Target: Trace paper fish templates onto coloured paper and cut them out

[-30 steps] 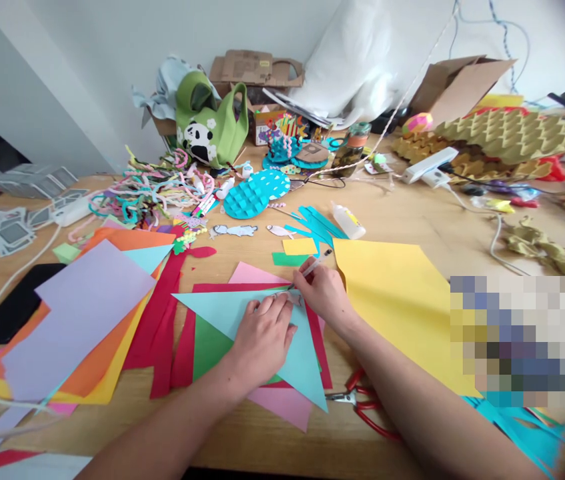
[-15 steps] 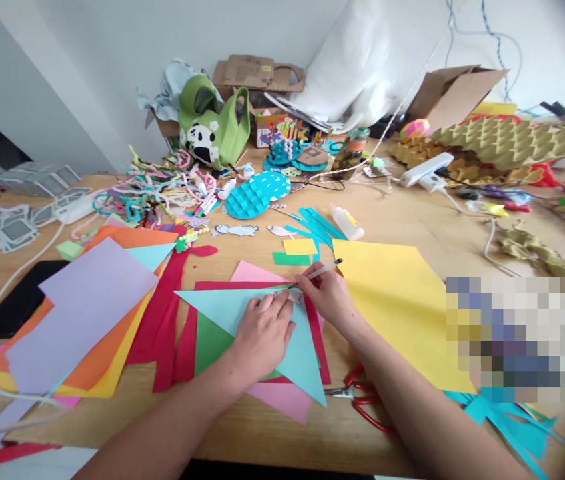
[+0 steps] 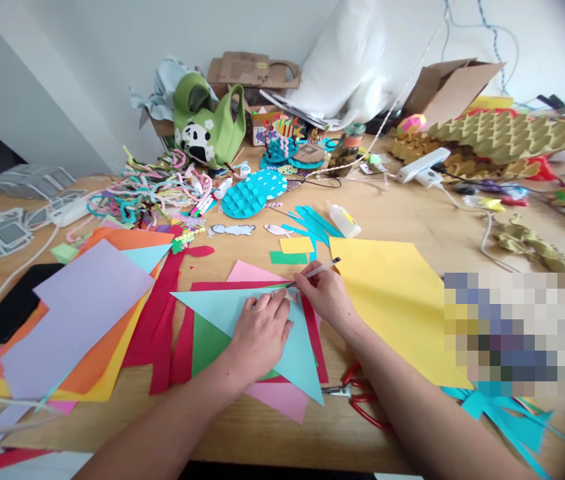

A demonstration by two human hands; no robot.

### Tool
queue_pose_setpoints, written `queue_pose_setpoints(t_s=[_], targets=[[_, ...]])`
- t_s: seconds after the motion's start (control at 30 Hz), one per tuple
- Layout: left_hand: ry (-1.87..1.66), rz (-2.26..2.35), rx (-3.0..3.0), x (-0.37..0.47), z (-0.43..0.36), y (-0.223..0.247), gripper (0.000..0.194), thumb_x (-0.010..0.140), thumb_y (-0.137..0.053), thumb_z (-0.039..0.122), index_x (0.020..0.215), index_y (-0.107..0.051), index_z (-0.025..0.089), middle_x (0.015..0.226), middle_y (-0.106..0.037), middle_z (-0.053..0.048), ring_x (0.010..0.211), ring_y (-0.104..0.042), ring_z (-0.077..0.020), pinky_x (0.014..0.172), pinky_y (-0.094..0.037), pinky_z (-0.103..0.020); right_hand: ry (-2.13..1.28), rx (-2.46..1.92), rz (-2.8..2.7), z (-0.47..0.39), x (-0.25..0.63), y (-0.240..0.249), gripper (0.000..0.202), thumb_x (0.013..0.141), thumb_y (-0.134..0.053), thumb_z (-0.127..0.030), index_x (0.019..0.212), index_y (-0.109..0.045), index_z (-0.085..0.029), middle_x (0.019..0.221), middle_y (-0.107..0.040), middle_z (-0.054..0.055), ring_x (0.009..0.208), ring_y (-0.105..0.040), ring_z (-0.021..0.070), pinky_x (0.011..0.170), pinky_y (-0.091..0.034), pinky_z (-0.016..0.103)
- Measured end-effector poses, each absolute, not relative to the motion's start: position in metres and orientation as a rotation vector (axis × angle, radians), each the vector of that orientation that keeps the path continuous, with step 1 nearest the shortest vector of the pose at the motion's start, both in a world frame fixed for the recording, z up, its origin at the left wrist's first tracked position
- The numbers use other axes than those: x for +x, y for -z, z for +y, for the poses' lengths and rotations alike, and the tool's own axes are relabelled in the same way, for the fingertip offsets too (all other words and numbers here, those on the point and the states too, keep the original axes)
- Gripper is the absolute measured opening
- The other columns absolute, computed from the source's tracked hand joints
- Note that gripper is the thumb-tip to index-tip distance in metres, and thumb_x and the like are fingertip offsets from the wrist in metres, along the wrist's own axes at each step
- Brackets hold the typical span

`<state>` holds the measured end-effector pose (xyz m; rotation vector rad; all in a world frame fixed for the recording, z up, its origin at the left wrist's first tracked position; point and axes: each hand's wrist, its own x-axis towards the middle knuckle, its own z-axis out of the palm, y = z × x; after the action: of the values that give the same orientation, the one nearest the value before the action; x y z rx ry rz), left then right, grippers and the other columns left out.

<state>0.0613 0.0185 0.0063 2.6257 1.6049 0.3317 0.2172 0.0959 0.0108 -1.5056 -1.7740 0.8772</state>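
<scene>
My right hand point(image 3: 328, 293) grips a pen point(image 3: 323, 267), its tip low at the top edge of a light blue paper triangle point(image 3: 222, 308). Fingers extended, my left hand point(image 3: 265, 330) lies flat on that triangle. Beside its fingertips a small pale paper cutout point(image 3: 289, 294) rests on the blue sheet, partly covered by the fingers. Under the triangle are green paper point(image 3: 207, 343), red paper point(image 3: 183, 357) and pink paper point(image 3: 282, 401). Red-handled scissors point(image 3: 357, 399) lie just right of the stack, partly hidden by my right forearm.
A large yellow sheet point(image 3: 387, 293) spreads to the right. Left lie purple paper point(image 3: 92, 313), orange sheets and a black phone-like slab point(image 3: 15, 303). Behind are a glue bottle point(image 3: 343, 220), a fish cutout point(image 3: 276, 231), pipe cleaners point(image 3: 152, 190) and a green panda bag point(image 3: 212, 127).
The whole view has shifted slightly, with things sitting a little further left and up. Both hands keep nearly the same place on the paper, the pen still in my right hand.
</scene>
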Motion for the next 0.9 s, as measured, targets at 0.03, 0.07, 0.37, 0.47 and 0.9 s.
queue_pose_setpoints(t_s=[0.03,0.07,0.37,0.47,0.9], targets=[[-0.335,1.605,2.627,0.0613,0.0185,-0.0062,0.032,0.094,-0.044,0.027,0.124,-0.052,0.017,0.137,-0.052,-0.010,0.110,-0.049,-0.0257,0.086,-0.040,-0.043,-0.876,-1.508,-1.772,0.0958,0.2172,-0.0111,0.021,0.082,-0.053,-0.037,0.069,-0.052,-0.021,0.059,-0.063,0.001,0.053,-0.059,0.0157,0.053,-0.040,0.025],[-0.339,1.606,2.629,0.0613,0.0184,-0.0060,0.032,0.094,-0.044,0.027,0.124,-0.052,0.017,0.137,-0.052,-0.010,0.110,-0.049,-0.0257,0.086,-0.040,-0.043,-0.874,-1.510,-1.771,0.0956,0.2173,-0.0114,0.022,0.082,-0.053,-0.037,0.068,-0.052,-0.021,0.058,-0.063,0.001,0.053,-0.059,0.0157,0.053,-0.040,0.025],[-0.336,1.606,2.634,0.0614,0.0177,-0.0064,0.034,0.094,-0.044,0.028,0.125,-0.052,0.015,0.138,-0.051,-0.010,0.110,-0.049,-0.0256,0.086,-0.040,-0.043,-0.838,-1.534,-1.791,0.0935,0.2183,-0.0129,0.023,0.082,-0.052,-0.037,0.066,-0.050,-0.021,0.054,-0.058,-0.001,0.050,-0.055,0.0147,0.051,-0.038,0.025],[-0.330,1.605,2.631,0.0615,0.0179,-0.0068,0.034,0.095,-0.042,0.028,0.125,-0.052,0.015,0.138,-0.051,-0.010,0.110,-0.049,-0.0256,0.086,-0.040,-0.043,-0.839,-1.530,-1.792,0.0928,0.2184,-0.0118,0.022,0.082,-0.052,-0.037,0.067,-0.051,-0.021,0.056,-0.061,0.000,0.051,-0.056,0.0148,0.051,-0.038,0.025],[-0.344,1.600,2.636,0.0613,0.0178,-0.0060,0.034,0.095,-0.041,0.028,0.125,-0.052,0.016,0.138,-0.051,-0.011,0.110,-0.050,-0.0259,0.086,-0.040,-0.043,-0.792,-1.556,-1.855,0.0917,0.2194,-0.0166,0.021,0.080,-0.051,-0.034,0.064,-0.050,-0.021,0.054,-0.059,0.000,0.051,-0.056,0.0152,0.051,-0.038,0.024]])
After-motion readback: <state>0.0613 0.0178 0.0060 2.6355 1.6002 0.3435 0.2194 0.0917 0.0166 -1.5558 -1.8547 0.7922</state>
